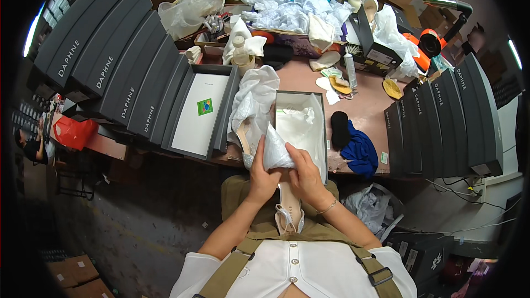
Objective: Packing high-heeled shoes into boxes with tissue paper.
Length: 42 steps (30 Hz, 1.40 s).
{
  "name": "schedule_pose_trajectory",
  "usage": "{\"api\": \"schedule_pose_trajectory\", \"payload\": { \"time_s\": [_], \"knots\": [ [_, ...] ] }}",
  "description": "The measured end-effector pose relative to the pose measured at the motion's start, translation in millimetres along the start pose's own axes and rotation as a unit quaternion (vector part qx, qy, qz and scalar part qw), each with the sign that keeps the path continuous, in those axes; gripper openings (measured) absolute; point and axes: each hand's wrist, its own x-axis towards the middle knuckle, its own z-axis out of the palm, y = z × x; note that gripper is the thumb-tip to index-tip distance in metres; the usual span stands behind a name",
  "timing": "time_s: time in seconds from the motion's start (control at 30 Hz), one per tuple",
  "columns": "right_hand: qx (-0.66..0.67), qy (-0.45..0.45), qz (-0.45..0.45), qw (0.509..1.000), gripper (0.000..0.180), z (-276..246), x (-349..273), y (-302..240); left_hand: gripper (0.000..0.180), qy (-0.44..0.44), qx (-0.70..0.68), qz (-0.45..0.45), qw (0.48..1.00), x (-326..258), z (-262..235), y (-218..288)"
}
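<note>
Head view looking down at a cluttered pink worktable (369,111): both hands are closed around a pale cream high-heeled shoe with a thin strap (289,205), which sits low in front of the person's lap, just below the table edge. Left hand (260,175) and right hand (305,175) are each gripping the front part of that shoe, which is stuffed into or wrapped with crumpled white tissue paper (275,150), so the toe itself is hidden. Long axis runs pretty much straight away from the body, toe end pointing up toward the table, heel and strap end toward the person's chest. Right above the hands there's an open grey shoebox lined with white paper (301,127), touching the tissue wad. To its left sits another pale heeled shoe (243,135) under loose white paper, and further left a grey box lid lying flat (203,111). Stacks of dark grey shoeboxes (113,60) line both sides.
</note>
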Motion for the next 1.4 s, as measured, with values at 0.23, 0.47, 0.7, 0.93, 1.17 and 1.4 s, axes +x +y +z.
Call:
{"api": "schedule_pose_trajectory", "payload": {
  "time_s": [0.23,0.47,0.7,0.93,1.17,1.4],
  "knots": [
    [0.007,-0.014,0.031,0.999,0.061,-1,12,18,0.070,-0.059,0.033,-0.020,0.998,20,0,-17],
    [-0.225,-0.071,0.061,0.970,0.046,22,57,135,0.032,-0.240,0.420,0.206,0.851,86,-101,-49],
    [-0.370,-0.175,-0.173,0.896,0.039,-10,32,104,0.028,-0.351,0.595,0.254,0.677,91,-84,-88],
    [-0.213,-0.216,-0.165,0.939,0.041,-8,48,117,0.034,-0.384,0.492,0.253,0.740,137,-95,-15],
    [0.230,-0.010,0.004,0.973,0.018,-93,77,15,0.029,-0.295,0.025,0.001,0.955,129,-102,83],
    [0.358,-0.159,0.144,0.909,0.028,-61,24,0,0.021,-0.269,-0.254,-0.229,0.901,50,-67,47]
  ]
}}
